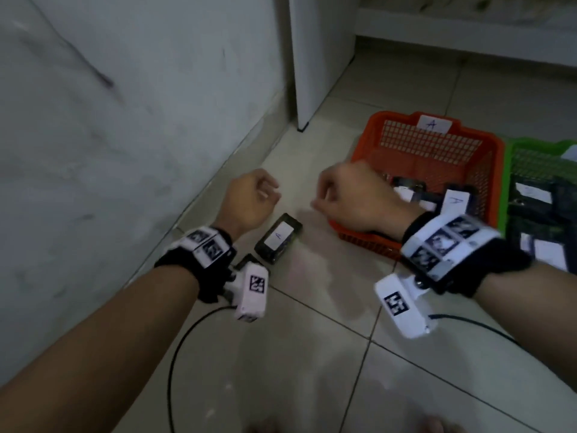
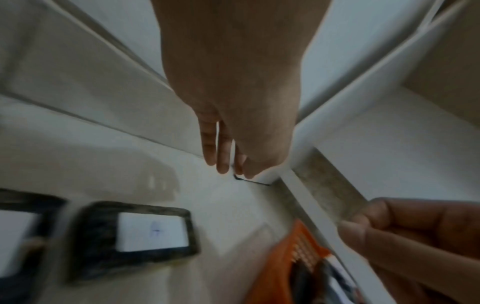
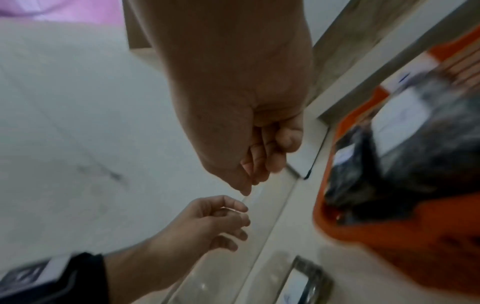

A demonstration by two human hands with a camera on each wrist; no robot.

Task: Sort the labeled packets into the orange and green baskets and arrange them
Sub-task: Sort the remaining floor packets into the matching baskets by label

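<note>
A dark packet (image 1: 278, 237) with a white label marked A lies on the floor tiles between my hands; the left wrist view shows it too (image 2: 135, 236). A second dark packet (image 1: 246, 260) lies beside it, mostly hidden by my left wrist camera. My left hand (image 1: 270, 193) hovers just above and left of them, fingers relaxed and holding nothing (image 2: 228, 162). My right hand (image 1: 323, 200) hangs over the near left corner of the orange basket (image 1: 368, 132) with its fingers curled in and nothing in them (image 3: 257, 168). Several labeled packets lie in the orange basket, one marked A (image 1: 454, 201). The green basket (image 1: 512, 151) holds more.
A grey wall (image 1: 109, 120) runs along the left, close to the floor packets. A white cabinet (image 1: 315, 57) stands behind in the corner. Black cables (image 1: 175, 354) trail across the tiles near me. The two baskets stand side by side at the right.
</note>
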